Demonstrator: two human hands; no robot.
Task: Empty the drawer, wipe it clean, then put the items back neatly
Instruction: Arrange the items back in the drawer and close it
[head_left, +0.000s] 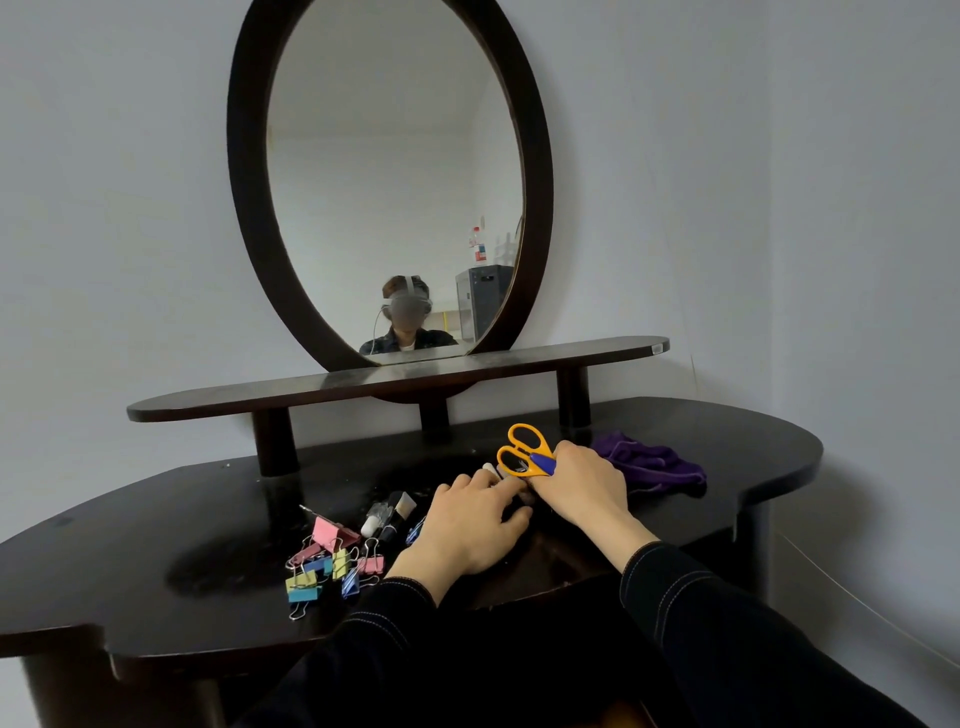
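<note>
R hand (582, 488) is clamped round the blade end of the orange scissors (522, 449), handles poking up at 11 o'clock from the knuckles, w/ a blue bit wedged in the same grip. L hand (467, 530) lies flat on the counter (156, 545), fingers fairly straight and spread, tips touching small bits just beside the R hand. At 9 o'clock from the L hand there's a clutch of small tubes (387, 514). At 8 o'clock sits a loose heap of binder clips (327, 561): pink, yellow, blue. The purple cloth (649, 462) is bunched at 3 o'clock from the scissors, on the counter. The drawer (566, 566) is pulled out below the counter edge. Its brown inside shows btw the two forearms, and the sleeves hide its contents.
</note>
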